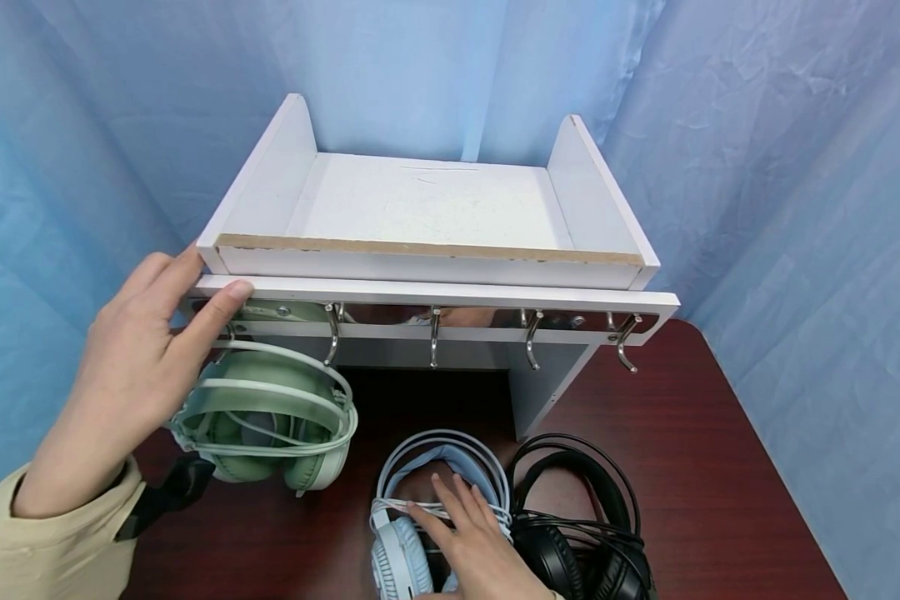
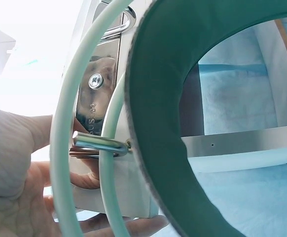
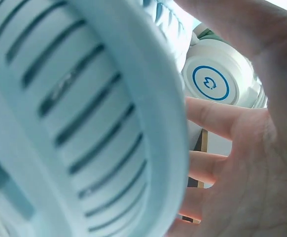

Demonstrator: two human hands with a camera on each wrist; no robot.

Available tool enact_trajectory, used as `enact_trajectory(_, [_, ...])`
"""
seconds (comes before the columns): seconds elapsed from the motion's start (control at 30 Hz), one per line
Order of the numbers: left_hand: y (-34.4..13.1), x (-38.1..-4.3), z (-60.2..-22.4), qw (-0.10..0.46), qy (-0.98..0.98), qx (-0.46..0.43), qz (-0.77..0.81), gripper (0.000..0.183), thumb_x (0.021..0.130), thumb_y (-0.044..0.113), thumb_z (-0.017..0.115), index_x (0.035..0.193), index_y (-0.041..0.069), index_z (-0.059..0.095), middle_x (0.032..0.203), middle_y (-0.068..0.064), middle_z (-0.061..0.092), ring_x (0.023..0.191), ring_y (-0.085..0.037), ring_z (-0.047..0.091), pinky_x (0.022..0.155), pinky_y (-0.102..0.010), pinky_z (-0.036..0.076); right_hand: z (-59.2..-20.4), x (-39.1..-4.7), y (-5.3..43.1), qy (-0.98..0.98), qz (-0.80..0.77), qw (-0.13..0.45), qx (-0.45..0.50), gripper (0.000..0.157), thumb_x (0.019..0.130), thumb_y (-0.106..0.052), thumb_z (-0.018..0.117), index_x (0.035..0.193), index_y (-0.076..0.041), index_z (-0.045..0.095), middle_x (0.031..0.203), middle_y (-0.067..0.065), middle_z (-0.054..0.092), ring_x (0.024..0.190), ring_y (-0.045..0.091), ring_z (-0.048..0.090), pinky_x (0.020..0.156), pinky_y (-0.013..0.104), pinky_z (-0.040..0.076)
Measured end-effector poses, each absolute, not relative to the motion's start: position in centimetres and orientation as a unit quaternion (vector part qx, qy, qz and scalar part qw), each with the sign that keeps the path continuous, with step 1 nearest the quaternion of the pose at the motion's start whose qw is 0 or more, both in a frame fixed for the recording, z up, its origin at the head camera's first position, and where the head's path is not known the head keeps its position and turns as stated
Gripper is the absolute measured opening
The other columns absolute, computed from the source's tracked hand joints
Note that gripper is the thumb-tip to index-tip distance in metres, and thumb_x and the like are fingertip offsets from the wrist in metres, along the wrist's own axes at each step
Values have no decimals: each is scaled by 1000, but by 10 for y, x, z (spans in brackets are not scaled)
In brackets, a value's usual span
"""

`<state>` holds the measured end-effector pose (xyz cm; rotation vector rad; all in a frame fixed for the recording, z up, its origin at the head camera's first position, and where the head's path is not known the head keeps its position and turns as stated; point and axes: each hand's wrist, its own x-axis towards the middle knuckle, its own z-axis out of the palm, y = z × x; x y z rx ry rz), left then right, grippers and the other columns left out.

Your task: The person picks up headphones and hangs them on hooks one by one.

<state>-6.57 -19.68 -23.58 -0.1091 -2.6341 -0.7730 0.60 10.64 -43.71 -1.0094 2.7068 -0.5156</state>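
At the left end of a white shelf rack (image 1: 435, 290), my left hand (image 1: 138, 342) grips the board, thumb on its front edge and fingers round the side. Just beside that hand, green headphones (image 1: 318, 475) hang from the leftmost metal hook; their thin band loops over the hook (image 2: 96, 141) in the left wrist view. My right hand (image 1: 472, 542) lies over light blue headphones (image 1: 401, 554) on the table, fingers spread and fairly straight. A ribbed blue ear cup (image 3: 99, 128) fills much of the right wrist view, with the fingers partly hidden behind it.
Black headphones (image 1: 547, 557) with a bundled cable lie close to the right hand on the dark red table (image 1: 720, 467). Several bare hooks (image 1: 532, 337) line the rack's front. Blue curtains (image 1: 817, 208) stand behind and to both sides.
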Motion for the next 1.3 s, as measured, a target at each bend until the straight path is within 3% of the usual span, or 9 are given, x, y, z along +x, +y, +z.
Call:
enact_trajectory(0.27, [-197, -66, -237, 196, -940, -39, -278, 47, 95, 37, 48, 139, 20, 43, 109, -17, 49, 77, -26, 41, 61, -38, 27, -438, 5, 114, 924, -176, 171, -295, 96, 64, -68, 68, 144, -31, 30, 151, 17, 24, 136, 43, 25, 101, 61, 28])
enact_trajectory(0.57, [-199, -65, -238, 199, -939, -41, -277, 46, 96, 36, 48, 138, 18, 44, 108, -17, 49, 77, -26, 41, 61, -38, 27, -439, 6, 121, 921, -196, 221, -254, 102, 60, -68, 70, 145, -35, 25, 152, 18, 21, 136, 46, 24, 98, 64, 28])
enact_trajectory(0.7, [-199, -65, -238, 200, -940, -42, -274, 46, 96, 36, 48, 137, 17, 45, 107, -16, 49, 76, -25, 40, 60, -37, 27, -439, 9, 121, 930, -171, 221, -239, 101, 61, -64, 72, 145, -35, 25, 151, 18, 24, 134, 42, 30, 96, 62, 33])
enact_trajectory(0.9, [-197, -65, -237, 196, -942, -41, -269, 46, 96, 37, 47, 137, 18, 45, 107, -16, 49, 76, -24, 39, 60, -36, 27, -440, 11, 124, 942, -148, 214, -213, 104, 58, -76, 64, 145, -34, 26, 147, 19, 29, 128, 43, 38, 89, 59, 40])
enact_trajectory(1.3, [-196, -65, -237, 199, -939, -40, -279, 48, 96, 37, 48, 141, 25, 40, 108, -16, 49, 78, -24, 41, 62, -36, 28, -451, 14, 128, 953, -114, 171, -225, 102, 59, -83, 55, 143, -30, 32, 144, 20, 35, 125, 41, 42, 84, 54, 42])
